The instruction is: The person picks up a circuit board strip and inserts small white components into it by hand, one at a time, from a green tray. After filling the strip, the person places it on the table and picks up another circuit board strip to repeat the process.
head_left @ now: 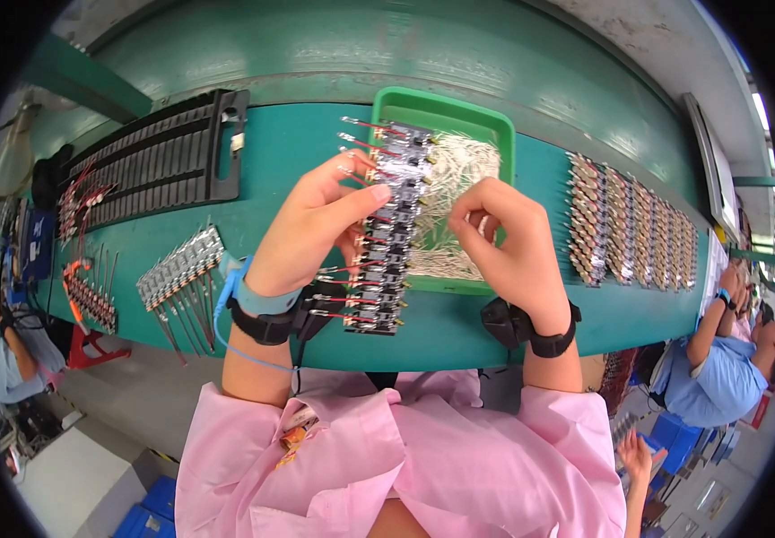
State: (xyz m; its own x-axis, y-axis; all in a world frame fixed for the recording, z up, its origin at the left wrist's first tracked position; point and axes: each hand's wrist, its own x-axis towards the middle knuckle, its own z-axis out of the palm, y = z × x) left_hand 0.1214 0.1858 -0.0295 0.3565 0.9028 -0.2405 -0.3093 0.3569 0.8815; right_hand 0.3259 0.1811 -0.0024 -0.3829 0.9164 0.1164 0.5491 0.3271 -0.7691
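Observation:
My left hand grips a long black strip lined with small metal and dark electronic parts, its thumb on the face of the strip. Short red wire leads with bare ends stick out along the strip's left side. The strip stands near upright over the left part of a green plastic tray. Loose thin white wires fill that tray. Over the tray's right side is my right hand, fingers curled and thumb drawn to the forefinger; whatever may be between the tips is too small to make out.
A black slotted rack lies at the back left of the green bench. Nearer are a row of parts with dark leads and a smaller bundle. Several rows of similar assemblies lie right. Other people sit at both sides.

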